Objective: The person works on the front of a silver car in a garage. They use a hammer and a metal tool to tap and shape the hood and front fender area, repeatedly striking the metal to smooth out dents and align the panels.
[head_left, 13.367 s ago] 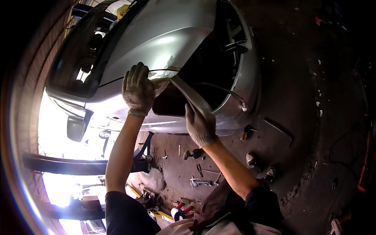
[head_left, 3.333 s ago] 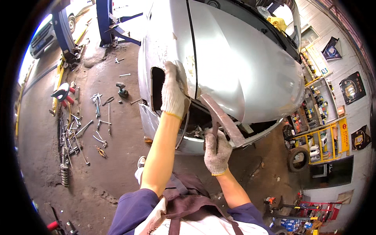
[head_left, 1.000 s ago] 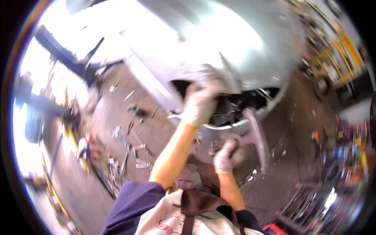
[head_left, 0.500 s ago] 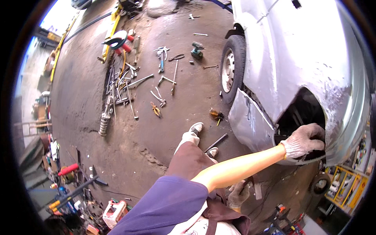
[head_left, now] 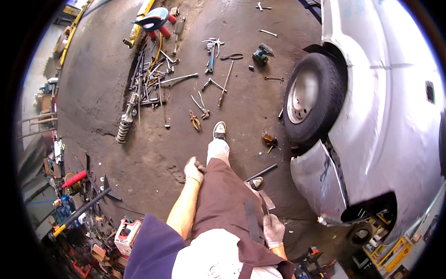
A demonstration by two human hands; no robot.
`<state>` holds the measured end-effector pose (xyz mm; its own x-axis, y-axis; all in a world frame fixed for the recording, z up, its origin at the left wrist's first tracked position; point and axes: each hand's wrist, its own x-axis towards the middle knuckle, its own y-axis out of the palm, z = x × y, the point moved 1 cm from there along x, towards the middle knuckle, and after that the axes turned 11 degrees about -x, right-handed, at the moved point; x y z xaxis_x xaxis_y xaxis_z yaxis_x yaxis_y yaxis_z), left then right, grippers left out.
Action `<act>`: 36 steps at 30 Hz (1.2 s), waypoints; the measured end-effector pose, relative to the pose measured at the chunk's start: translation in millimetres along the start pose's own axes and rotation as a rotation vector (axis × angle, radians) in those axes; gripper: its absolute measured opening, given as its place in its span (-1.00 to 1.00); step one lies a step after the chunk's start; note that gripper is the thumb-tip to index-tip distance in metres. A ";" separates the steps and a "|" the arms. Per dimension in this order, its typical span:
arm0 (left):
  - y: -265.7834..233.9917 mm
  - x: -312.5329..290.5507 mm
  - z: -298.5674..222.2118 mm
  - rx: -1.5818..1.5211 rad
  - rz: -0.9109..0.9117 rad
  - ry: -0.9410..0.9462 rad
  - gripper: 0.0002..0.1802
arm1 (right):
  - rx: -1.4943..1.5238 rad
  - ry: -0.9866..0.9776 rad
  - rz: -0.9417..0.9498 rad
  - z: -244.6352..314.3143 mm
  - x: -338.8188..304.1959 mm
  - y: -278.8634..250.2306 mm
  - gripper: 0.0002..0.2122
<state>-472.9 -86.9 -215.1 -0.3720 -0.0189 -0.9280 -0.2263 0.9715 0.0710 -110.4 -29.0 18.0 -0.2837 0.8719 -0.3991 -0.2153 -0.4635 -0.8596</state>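
The silver car (head_left: 378, 107) stands at the right; near, beside the brown apron (head_left: 220, 190), the flat metal tool (head_left: 268, 200) is clasped in the grip of the right hand (head_left: 274, 230), probably best carried low, clear of the apron; the left hand (head_left: 194, 169) curls, how tightly I cannot tell.

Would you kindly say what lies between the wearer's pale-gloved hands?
Head view: a dark brown cloth apron and grey strap, between left hand and right hand.
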 end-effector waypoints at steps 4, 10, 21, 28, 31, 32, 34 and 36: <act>45.4 4.8 -50.9 0.301 0.125 0.092 -0.72 | -0.028 0.135 0.246 62.5 69.5 8.6 -0.72; 139.9 -63.7 -52.0 1.050 0.880 -0.210 -0.54 | -0.104 -0.023 0.311 179.6 219.3 60.8 -0.61; 143.0 191.9 -108.3 0.519 0.199 -0.216 -0.53 | -0.249 -0.663 0.458 159.7 478.7 458.1 -0.81; 56.7 242.7 -82.2 0.408 0.097 -0.102 -0.20 | -0.899 -1.065 0.251 206.4 594.4 676.5 -0.66; 59.0 227.9 -70.5 0.373 0.039 -0.040 -0.24 | -0.756 -1.047 0.440 201.7 586.9 675.6 -0.84; 62.7 215.1 -68.8 0.371 0.063 -0.004 -0.29 | -0.683 -1.057 0.423 199.1 571.0 657.3 -0.87; 88.0 181.1 -70.9 0.409 0.081 0.033 -0.36 | -0.579 -1.052 0.411 176.4 530.6 602.7 -0.90; 120.1 135.2 -76.7 0.527 0.201 0.077 -0.41 | -0.495 -0.777 0.439 173.4 474.9 521.0 -0.74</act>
<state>-619.5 9.1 -304.1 -0.4300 0.1806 -0.8846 0.3284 0.9439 0.0331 -519.3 116.2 -564.1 -0.8108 0.2152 -0.5443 0.4140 -0.4465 -0.7932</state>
